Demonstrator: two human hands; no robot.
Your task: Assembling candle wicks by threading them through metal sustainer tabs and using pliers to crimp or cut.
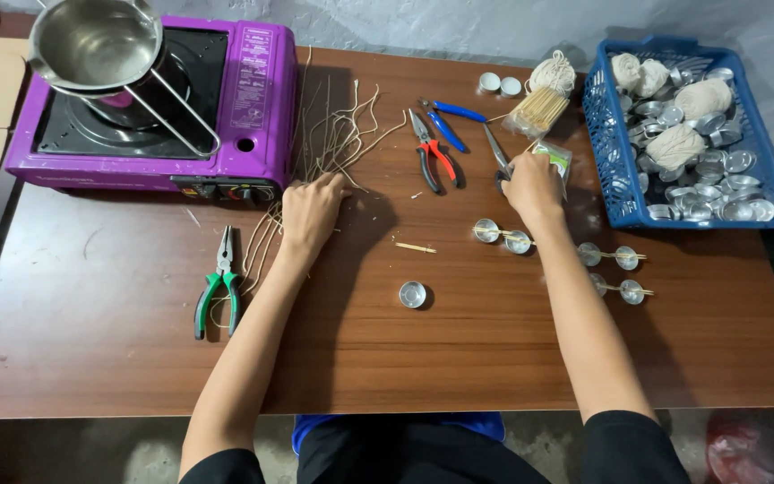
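My left hand (313,208) lies on a loose bunch of pale waxed wick strands (342,125) spread over the brown table (100,296), its fingers pressing the strands down. My right hand (533,184) is closed around the handles of a pair of scissors (496,151), whose blades point away from me. Just below that hand sit small metal candle cups (486,230) in pairs, each pair bridged by a thin wooden stick. A single empty cup (412,294) stands alone nearer to me.
A purple portable stove (253,99) with a steel pot (91,40) stands at the back left. Green-handled pliers (217,291), red-handled pliers (432,157) and blue-handled pliers (451,115) lie about. A blue basket (606,152) holds metal cups and balls of string; a bundle of sticks (537,109) lies beside it.
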